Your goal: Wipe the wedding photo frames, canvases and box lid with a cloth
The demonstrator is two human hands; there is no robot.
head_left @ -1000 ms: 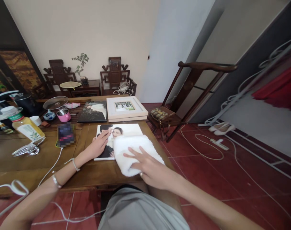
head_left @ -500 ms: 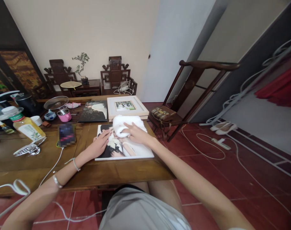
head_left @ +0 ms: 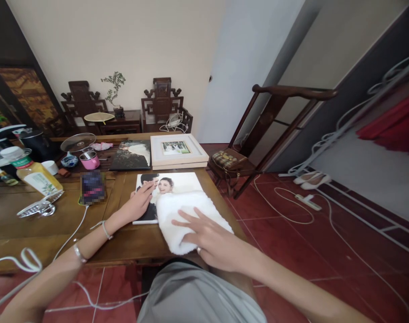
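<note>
Directly before you, a folded white towel covers the near half of a wedding photo print, which lies face up at the near right corner of the table. Your right hand presses on the towel, fingers spread open, gripping nothing. Your left hand rests flat and open on the print's left edge. The towel overhangs the table edge, so a pull toward you could drag towel or print off, since nothing clamps them. The print's top points away from you, and its long axis seems to run that way too. A framed picture lies beyond.
</note>
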